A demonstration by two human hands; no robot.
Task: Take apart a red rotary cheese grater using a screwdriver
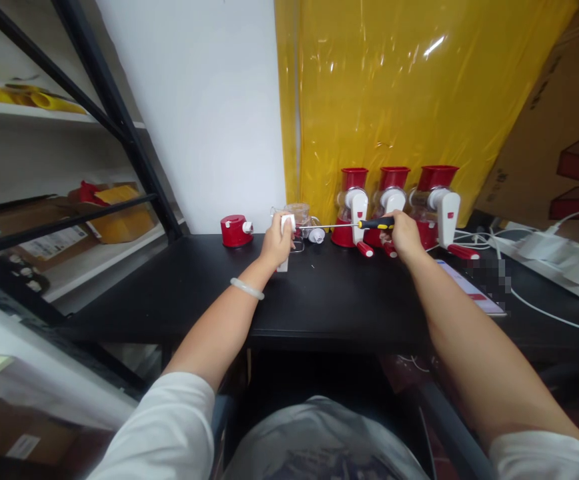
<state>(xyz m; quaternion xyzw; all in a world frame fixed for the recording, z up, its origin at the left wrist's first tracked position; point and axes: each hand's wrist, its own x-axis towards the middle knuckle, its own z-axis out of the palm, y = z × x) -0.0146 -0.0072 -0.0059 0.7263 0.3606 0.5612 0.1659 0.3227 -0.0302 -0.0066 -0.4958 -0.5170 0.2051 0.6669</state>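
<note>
My left hand (276, 244) is closed round a white plastic part (283, 265) above the black table. In my right hand (403, 233) is the yellow and black handle of a screwdriver (375, 223); its thin shaft points left, and the tip reaches the white part at my left hand. Just behind my left hand stands a clear plastic housing (298, 212), with a small white and clear piece (316, 233) to its right. A red base (236, 231) with a white knob sits to the left.
Three red and white crank machines (354, 207) stand along the yellow sheet (394, 87). A phone (469, 288), white cables and a power strip (544, 250) lie at the right. A black-framed shelf (104, 83) with boxes is at the left.
</note>
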